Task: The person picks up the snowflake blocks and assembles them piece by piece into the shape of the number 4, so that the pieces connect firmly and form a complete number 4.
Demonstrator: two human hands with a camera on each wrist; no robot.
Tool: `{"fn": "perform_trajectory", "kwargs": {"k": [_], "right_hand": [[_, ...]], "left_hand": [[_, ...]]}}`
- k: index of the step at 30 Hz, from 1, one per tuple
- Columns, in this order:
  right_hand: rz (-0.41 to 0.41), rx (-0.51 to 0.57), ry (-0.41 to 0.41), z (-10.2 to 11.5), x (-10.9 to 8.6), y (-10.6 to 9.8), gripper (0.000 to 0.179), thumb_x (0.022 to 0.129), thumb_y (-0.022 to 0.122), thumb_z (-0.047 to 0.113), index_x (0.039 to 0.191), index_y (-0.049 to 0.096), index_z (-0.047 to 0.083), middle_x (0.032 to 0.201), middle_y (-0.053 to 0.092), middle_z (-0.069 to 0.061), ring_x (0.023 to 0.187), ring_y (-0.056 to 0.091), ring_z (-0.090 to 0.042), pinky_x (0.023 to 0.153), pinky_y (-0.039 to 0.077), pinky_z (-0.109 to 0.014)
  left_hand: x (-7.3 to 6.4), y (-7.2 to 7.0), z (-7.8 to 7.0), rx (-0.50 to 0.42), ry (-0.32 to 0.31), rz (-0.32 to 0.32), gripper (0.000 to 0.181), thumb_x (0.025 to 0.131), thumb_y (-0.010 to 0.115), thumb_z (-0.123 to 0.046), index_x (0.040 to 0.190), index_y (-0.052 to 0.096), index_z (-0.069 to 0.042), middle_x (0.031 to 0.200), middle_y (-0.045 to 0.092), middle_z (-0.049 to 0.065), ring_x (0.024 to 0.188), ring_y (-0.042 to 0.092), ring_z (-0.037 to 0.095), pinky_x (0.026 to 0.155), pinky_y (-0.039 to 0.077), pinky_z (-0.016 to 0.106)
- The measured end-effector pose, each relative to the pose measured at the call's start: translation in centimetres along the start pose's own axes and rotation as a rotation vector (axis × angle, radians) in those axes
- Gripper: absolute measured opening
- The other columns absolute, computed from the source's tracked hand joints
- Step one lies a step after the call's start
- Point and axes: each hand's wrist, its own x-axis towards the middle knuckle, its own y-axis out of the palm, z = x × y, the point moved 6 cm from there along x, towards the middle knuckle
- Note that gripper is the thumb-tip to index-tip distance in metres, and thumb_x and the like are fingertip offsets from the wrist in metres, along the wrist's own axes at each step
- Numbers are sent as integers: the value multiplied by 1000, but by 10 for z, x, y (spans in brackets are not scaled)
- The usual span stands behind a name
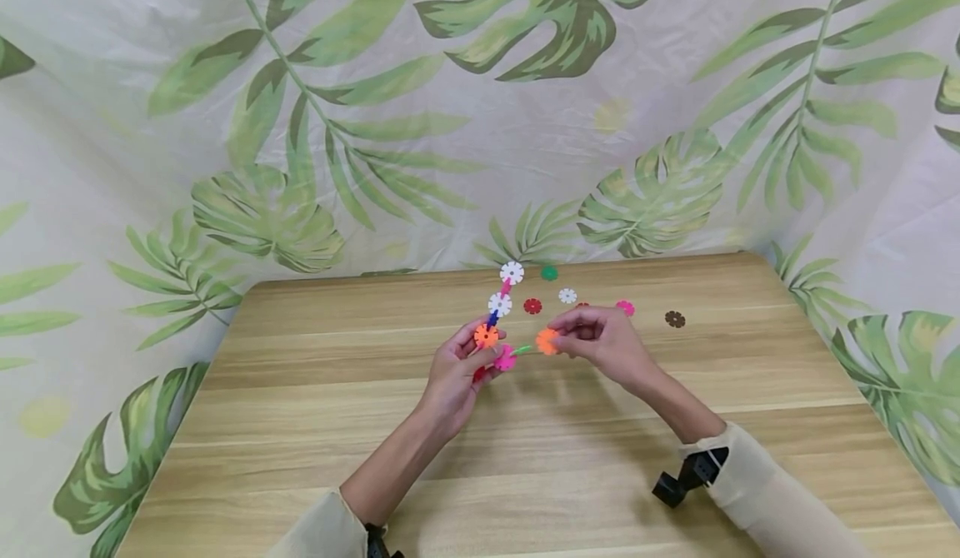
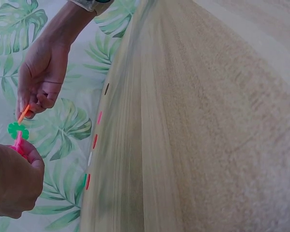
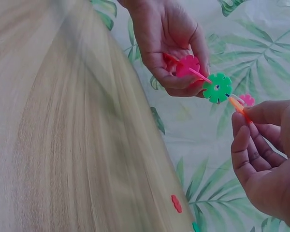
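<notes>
My left hand (image 1: pixel 450 379) grips a chain of interlocking notched plastic discs. Its upper run has white discs (image 1: pixel 512 272), pink and dark blue ones, then an orange disc (image 1: pixel 486 336) by the fingers. A pink disc (image 1: pixel 505 358) sits beside the left thumb, with a green disc (image 3: pixel 223 81) slotted onto it and jutting toward the right. Between thumb and fingertips, my right hand (image 1: pixel 611 348) pinches another orange disc (image 1: pixel 547 341). In the right wrist view this disc's edge meets the green disc's rim; how deeply they interlock I cannot tell.
Loose discs lie at the back of the wooden table (image 1: pixel 315 425): green (image 1: pixel 550 273), red (image 1: pixel 532 306), white (image 1: pixel 567 296), pink (image 1: pixel 626 308) and brown (image 1: pixel 675 319). Another red one is partly hidden behind the right hand. A leaf-patterned cloth (image 1: pixel 525 125) hangs behind the table.
</notes>
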Motion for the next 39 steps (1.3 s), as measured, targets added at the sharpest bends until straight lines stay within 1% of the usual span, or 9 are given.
{"fn": "perform_trajectory", "kwargs": {"k": [2, 11, 18, 21, 23, 27, 30, 35, 39], "right_hand": [[4, -1, -5, 0, 1, 1, 21, 95, 79, 9, 116, 78, 5, 103, 77, -10, 81, 73, -20, 68, 60, -27], [18, 16, 23, 1, 2, 8, 21, 95, 80, 11, 114, 79, 4, 99, 79, -13, 80, 74, -17, 68, 60, -27], [-12, 10, 9, 5, 2, 11, 19, 92, 83, 11, 110, 80, 4, 96, 78, -13, 75, 73, -16, 64, 59, -25], [-24, 16, -1, 6, 3, 11, 18, 91, 83, 8, 108, 80, 2, 96, 78, -13, 75, 73, -16, 64, 60, -25], [-29, 20, -4, 7, 3, 12, 18, 91, 83, 7, 107, 80, 1, 96, 78, -14, 76, 74, -17, 65, 60, -25], [-34, 29, -7, 10, 2, 12, 16, 91, 82, 5, 107, 80, 0, 95, 79, -15, 80, 77, -28, 66, 61, -26], [-41, 21, -7, 11, 2, 12, 14, 92, 81, 4, 106, 81, 1, 96, 79, -14, 82, 77, -31, 68, 63, -28], [-52, -15, -8, 12, 2, 13, 13, 91, 81, 2, 104, 81, 0, 99, 79, -13, 79, 76, -21, 72, 65, -37], [-58, -36, -16, 13, 1, 15, 12, 91, 81, 1, 102, 81, 0, 98, 79, -13, 78, 75, -19, 72, 66, -41]], "left_hand": [[0, 0, 0, 2, 0, -4, 53, 101, 63, 7, 151, 56, -11, 129, 67, 11, 101, 71, 15, 84, 63, 27], [-1, 1, 0, 5, 12, -1, 54, 101, 62, 7, 152, 55, -11, 129, 67, 11, 100, 72, 15, 84, 63, 27], [0, 2, 1, 11, 22, -6, 52, 102, 62, 7, 150, 56, -11, 129, 67, 10, 102, 72, 16, 83, 63, 26], [1, 2, 2, 16, 25, -7, 52, 102, 62, 7, 151, 56, -11, 128, 68, 10, 102, 72, 15, 83, 62, 26], [1, 3, 3, 18, 27, -6, 52, 102, 61, 7, 151, 56, -11, 128, 67, 11, 102, 71, 16, 83, 63, 26], [1, 4, 3, 11, 27, -4, 53, 102, 62, 8, 152, 54, -9, 130, 66, 14, 105, 71, 18, 86, 63, 28], [0, 5, 3, 1, 25, -5, 55, 101, 62, 9, 152, 53, -8, 131, 65, 16, 106, 72, 19, 87, 63, 29], [1, 5, 4, 4, 29, -8, 56, 100, 61, 11, 152, 53, -7, 127, 65, 14, 101, 73, 17, 86, 64, 30], [2, 5, 5, 10, 25, -15, 56, 100, 62, 12, 152, 53, -8, 127, 65, 13, 99, 74, 18, 85, 64, 30]]}}
